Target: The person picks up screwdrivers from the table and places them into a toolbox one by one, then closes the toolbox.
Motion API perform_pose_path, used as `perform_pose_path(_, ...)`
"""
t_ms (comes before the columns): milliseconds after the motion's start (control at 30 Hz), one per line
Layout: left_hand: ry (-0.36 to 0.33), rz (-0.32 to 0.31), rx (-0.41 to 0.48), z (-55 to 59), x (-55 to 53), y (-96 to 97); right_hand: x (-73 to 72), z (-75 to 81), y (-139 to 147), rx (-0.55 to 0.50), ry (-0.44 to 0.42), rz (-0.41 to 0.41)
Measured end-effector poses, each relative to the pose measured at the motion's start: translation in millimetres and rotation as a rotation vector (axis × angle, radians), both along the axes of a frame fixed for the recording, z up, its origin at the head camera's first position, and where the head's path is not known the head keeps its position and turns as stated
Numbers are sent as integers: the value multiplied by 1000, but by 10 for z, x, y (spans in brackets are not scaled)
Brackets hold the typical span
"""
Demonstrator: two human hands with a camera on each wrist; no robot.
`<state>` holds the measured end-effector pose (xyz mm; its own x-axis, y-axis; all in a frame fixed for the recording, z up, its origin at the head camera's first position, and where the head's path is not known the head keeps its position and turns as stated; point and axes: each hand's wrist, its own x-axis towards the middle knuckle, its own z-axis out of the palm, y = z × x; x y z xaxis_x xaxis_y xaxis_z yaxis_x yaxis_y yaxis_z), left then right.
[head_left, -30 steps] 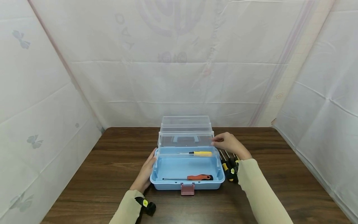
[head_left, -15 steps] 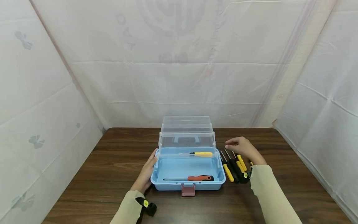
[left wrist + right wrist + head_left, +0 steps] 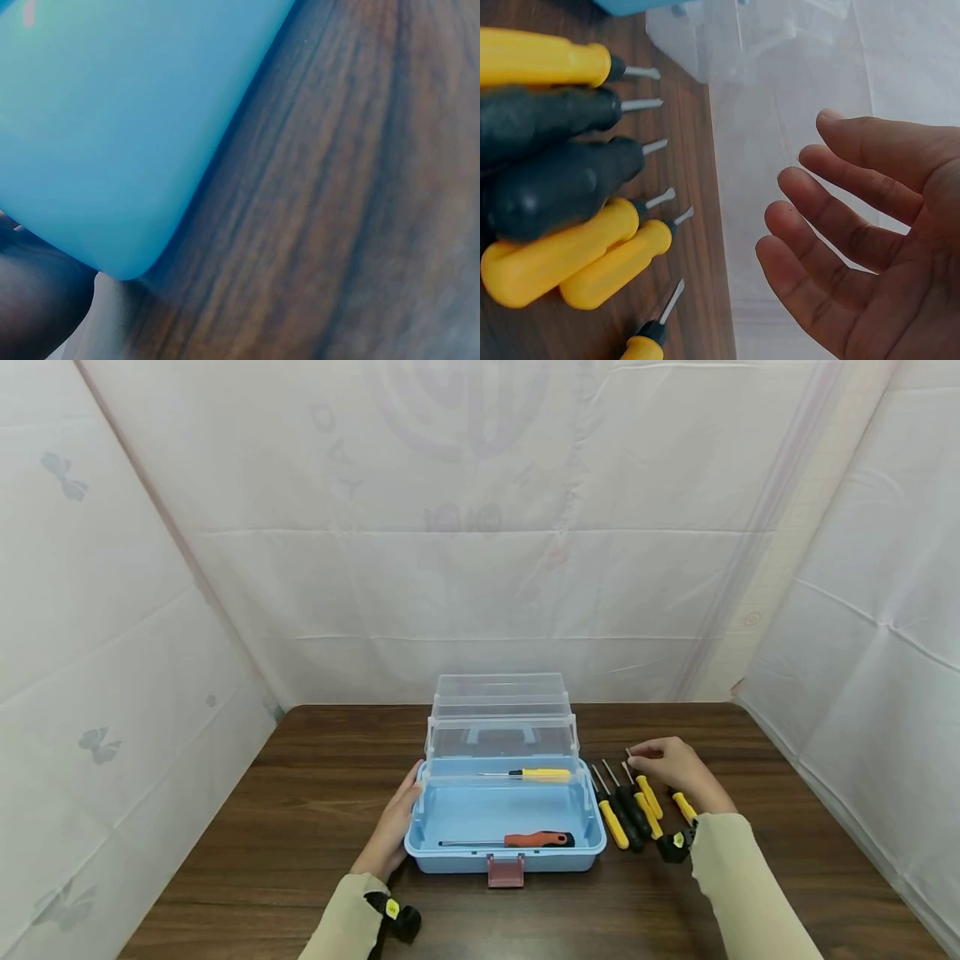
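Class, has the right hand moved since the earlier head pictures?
Yes: the right hand has moved rightward, away from the blue box, which stayed put.

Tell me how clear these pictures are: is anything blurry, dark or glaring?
Head view: fairly even light, with a soft sheen on the tabletop. Left wrist view: the softest, the blue box a smooth expanse with little detail, the left hand dark in the lower corner. Right wrist view: somewhat dim, yet the right hand and screwdrivers have readable outlines.
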<state>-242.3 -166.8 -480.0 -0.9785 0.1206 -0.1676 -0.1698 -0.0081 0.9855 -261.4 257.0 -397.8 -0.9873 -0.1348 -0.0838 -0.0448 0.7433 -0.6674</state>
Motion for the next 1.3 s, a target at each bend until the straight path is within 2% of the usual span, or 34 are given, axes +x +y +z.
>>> perform_pose_path(300, 4, -2, 8, -28, -6, -7, 47, -90, 115, -36, -47, -21)
perform_pose_path(767, -1, 9, -8, -3, -7, 11, 131, -180, 262, -6, -62, -57)
perform_pose_path(1300, -7, 5, -16, 4, 1, 13, 144, -310, 432, 19, -80, -93)
